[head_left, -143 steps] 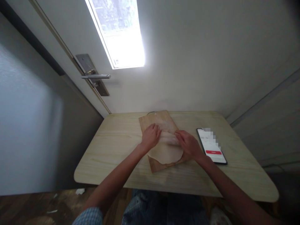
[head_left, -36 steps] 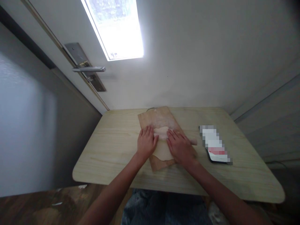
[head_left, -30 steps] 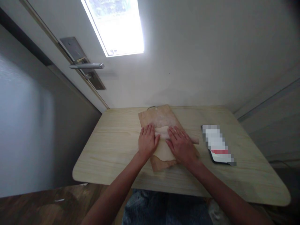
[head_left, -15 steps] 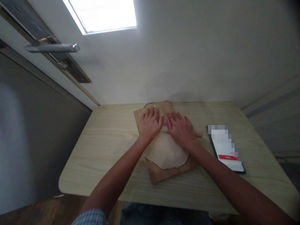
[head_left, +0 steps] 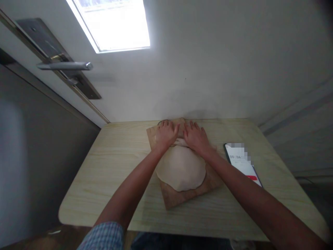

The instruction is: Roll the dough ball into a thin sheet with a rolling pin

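Note:
A thin, roughly round sheet of pale dough [head_left: 183, 168] lies over a wooden board [head_left: 177, 199] that sits at an angle on the table. Across the dough's far part runs a wooden rolling pin [head_left: 180, 141], mostly covered by my hands. My left hand [head_left: 166, 133] rests flat over the pin's left part, fingers stretched toward the wall. Over its right part lies my right hand [head_left: 196, 136], palm down, fingers extended and slightly spread. Neither hand wraps round the pin.
On the right of the light wooden table [head_left: 104, 177] lies a phone [head_left: 240, 161] with a lit timer screen, partly behind my right forearm. A white door with a metal handle [head_left: 66, 66] and a bright window [head_left: 117, 26] stands behind the table.
Both hands have slid forward over the board toward its far edge, and the pin with them. More of the dough shows behind them. The camera view has tilted slightly upward.

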The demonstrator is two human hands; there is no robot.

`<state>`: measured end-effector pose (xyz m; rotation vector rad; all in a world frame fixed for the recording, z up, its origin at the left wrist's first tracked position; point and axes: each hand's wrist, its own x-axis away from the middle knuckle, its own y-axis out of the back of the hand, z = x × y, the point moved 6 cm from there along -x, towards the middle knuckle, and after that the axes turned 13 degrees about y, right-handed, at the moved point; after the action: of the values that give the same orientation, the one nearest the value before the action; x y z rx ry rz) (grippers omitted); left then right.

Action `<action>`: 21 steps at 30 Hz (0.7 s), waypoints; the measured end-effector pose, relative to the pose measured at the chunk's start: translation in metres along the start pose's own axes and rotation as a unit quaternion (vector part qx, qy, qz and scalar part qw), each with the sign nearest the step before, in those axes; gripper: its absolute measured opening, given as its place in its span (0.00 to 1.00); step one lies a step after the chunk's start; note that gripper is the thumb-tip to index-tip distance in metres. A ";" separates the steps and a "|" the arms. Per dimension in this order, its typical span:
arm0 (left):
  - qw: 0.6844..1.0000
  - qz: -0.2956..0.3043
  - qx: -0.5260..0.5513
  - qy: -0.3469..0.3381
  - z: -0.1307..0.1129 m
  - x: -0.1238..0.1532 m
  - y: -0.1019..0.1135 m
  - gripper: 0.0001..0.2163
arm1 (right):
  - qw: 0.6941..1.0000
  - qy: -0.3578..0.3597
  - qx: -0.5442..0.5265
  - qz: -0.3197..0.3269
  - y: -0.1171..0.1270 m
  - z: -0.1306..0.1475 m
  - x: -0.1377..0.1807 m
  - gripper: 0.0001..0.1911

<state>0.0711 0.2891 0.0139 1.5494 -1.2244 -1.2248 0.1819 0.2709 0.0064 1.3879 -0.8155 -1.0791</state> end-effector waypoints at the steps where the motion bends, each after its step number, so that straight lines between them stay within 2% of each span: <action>1: 1.000 -0.006 -0.002 0.000 0.000 0.002 0.001 0.23 | 1.000 -0.001 0.001 -0.001 0.000 0.000 0.001 0.24; 4: 1.000 -0.028 -0.010 -0.002 0.002 0.011 0.006 0.23 | 1.000 0.000 0.004 -0.005 0.002 0.005 0.008 0.24; 8: 1.000 -0.013 -0.019 -0.008 0.007 0.032 0.009 0.22 | 1.000 0.015 0.009 -0.025 0.009 0.021 0.026 0.22; 18: 0.999 -0.023 -0.015 -0.023 0.031 0.118 0.028 0.19 | 0.990 0.105 -0.002 -0.092 0.024 0.071 0.099 0.21; 21: 0.999 -0.024 -0.020 -0.032 0.034 0.134 0.034 0.19 | 0.987 0.129 -0.010 -0.096 0.025 0.078 0.113 0.22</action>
<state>0.0400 0.1501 0.0114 1.5289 -1.2032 -1.3299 0.1501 0.1357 0.0192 1.5745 -0.4894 -1.0231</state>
